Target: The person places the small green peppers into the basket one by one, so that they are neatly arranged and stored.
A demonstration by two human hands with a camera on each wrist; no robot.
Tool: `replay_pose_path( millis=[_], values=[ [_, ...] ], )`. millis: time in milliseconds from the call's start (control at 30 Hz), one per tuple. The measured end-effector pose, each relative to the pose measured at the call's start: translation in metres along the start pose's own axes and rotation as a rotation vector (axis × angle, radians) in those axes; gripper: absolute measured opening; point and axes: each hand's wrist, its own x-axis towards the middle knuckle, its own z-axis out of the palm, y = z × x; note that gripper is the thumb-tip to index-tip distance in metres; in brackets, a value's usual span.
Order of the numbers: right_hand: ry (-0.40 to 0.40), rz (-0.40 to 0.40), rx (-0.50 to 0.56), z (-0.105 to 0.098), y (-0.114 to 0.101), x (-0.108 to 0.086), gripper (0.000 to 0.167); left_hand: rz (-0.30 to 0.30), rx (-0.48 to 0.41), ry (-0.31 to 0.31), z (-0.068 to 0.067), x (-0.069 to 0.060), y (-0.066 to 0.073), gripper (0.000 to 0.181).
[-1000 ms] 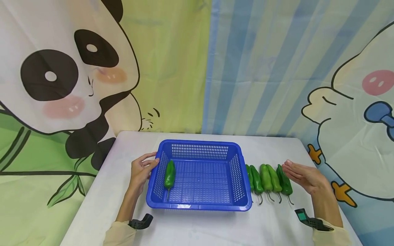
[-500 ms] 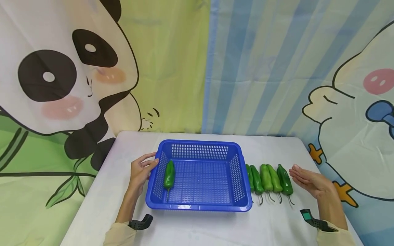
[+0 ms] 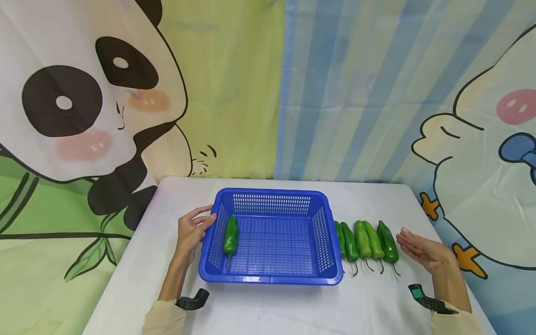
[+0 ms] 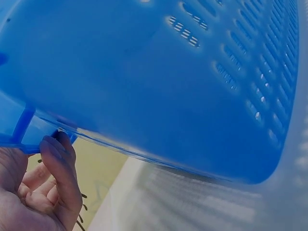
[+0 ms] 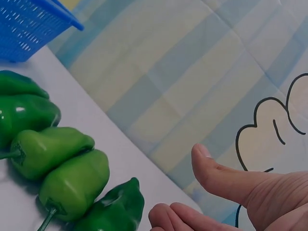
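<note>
A blue plastic basket (image 3: 272, 280) with slotted walls stands on the white table, one dark green pepper (image 3: 231, 236) lying inside along its left wall. My left hand (image 3: 192, 235) pinches the basket's left rim between thumb and fingers; the left wrist view shows those fingers (image 4: 62, 168) at the rim. Right of the basket several green peppers lie in a row, stems toward me, including a light green pepper (image 3: 362, 239) and a dark green pepper (image 3: 388, 243) at the right end. My right hand (image 3: 429, 251) is just right of that end pepper, fingers extended, holding nothing.
The white table (image 3: 268, 309) ends at a printed curtain (image 3: 335, 93) behind, with a panda on the left and a white cartoon animal on the right. The basket's right wall partly hides the leftmost pepper of the row (image 3: 340, 239).
My right hand has moved a little to the right, away from the end pepper, then nearly stopped. The left hand, basket and peppers have kept their places.
</note>
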Motion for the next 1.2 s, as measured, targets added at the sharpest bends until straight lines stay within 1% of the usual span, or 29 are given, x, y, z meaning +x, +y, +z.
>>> replay_pose_path(
  millis=[200,433,567,767,933,967,1033,1067,1133,1200],
  values=[
    [0.098,0.020,-0.042,-0.006,0.004,0.007,0.027,0.004,0.013,0.000,0.002,0.004,0.000,0.048],
    [0.144,0.043,-0.063,-0.008,0.011,0.015,0.027,0.001,0.018,0.003,0.001,0.004,-0.001,0.048],
    [0.186,0.044,-0.073,-0.008,0.016,0.019,0.029,-0.007,0.005,0.004,0.001,0.003,-0.002,0.047],
    [0.282,-0.001,-0.165,-0.004,0.023,0.024,0.033,-0.003,0.003,0.011,0.002,0.001,-0.004,0.046],
    [0.341,-0.020,-0.201,0.002,0.026,0.027,0.033,-0.006,0.002,0.012,0.001,-0.001,-0.004,0.046],
    [0.353,-0.023,-0.211,0.003,0.026,0.027,0.032,-0.007,0.001,0.012,0.001,-0.001,-0.004,0.046],
    [0.379,-0.033,-0.237,0.007,0.026,0.028,0.025,-0.005,0.003,0.014,0.000,0.000,-0.003,0.046],
    [0.401,-0.033,-0.242,0.009,0.026,0.030,0.026,-0.005,0.005,0.016,0.000,0.000,-0.003,0.046],
    [0.420,-0.053,-0.266,0.013,0.026,0.031,0.022,-0.004,0.012,0.017,0.000,0.000,-0.002,0.047],
    [0.440,-0.072,-0.275,0.016,0.027,0.030,0.026,-0.004,0.018,0.018,0.000,0.000,-0.002,0.047]
  ],
)
